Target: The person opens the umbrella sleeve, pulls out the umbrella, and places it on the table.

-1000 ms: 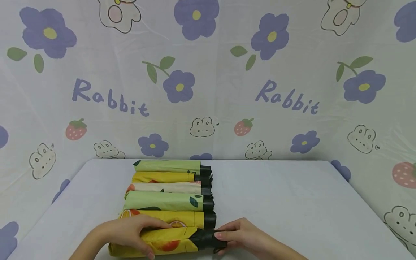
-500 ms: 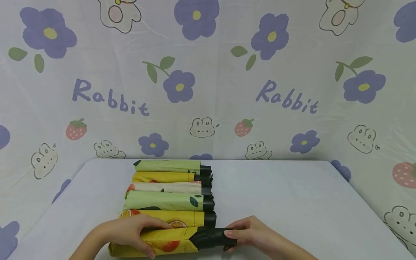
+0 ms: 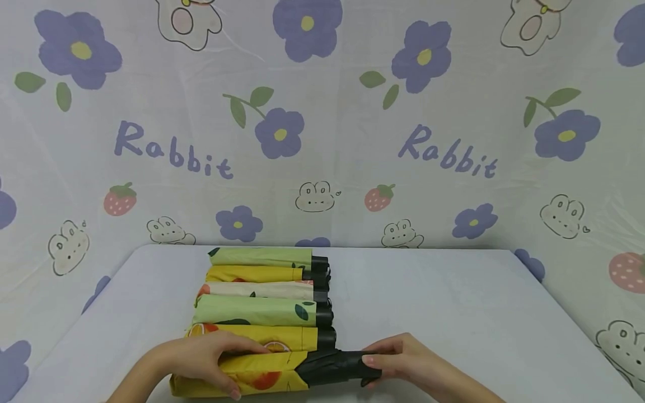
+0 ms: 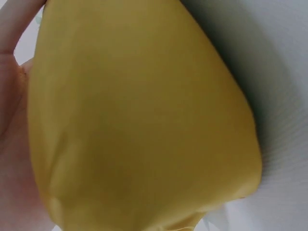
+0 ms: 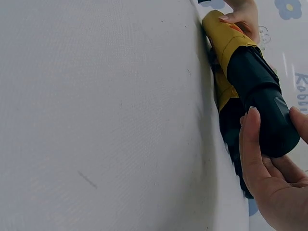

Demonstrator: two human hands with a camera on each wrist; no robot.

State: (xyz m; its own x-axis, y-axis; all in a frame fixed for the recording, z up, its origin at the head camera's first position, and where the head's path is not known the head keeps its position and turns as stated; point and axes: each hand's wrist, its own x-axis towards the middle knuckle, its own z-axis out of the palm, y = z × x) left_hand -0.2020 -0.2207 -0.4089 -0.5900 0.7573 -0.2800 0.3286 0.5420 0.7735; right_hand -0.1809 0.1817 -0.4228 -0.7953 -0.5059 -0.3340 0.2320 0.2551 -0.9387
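Note:
Nearest me in the head view lies a folded umbrella with a black handle and black canopy (image 3: pixel 332 365), partly out of a yellow fruit-print sleeve (image 3: pixel 262 372). My left hand (image 3: pixel 201 358) grips the sleeve, thumb on the near side and fingers over the top. My right hand (image 3: pixel 400 361) pinches the end of the black handle (image 5: pixel 272 120) between thumb and fingers. In the right wrist view the black part stands well clear of the sleeve's mouth. Yellow fabric (image 4: pixel 144 115) fills most of the left wrist view, beside my palm.
Behind it, several sleeved umbrellas lie side by side, handles to the right: a yellow one (image 3: pixel 292 336), a green one (image 3: pixel 262 310), a cream one (image 3: pixel 282 290), another yellow (image 3: pixel 272 274) and a green one (image 3: pixel 262 257) farthest back. The white table (image 3: pixel 443 302) meets a Rabbit-print curtain (image 3: pixel 332 112).
My right hand has moved to the right, drawing the black umbrella farther out of its yellow sleeve. My left hand stays on the sleeve.

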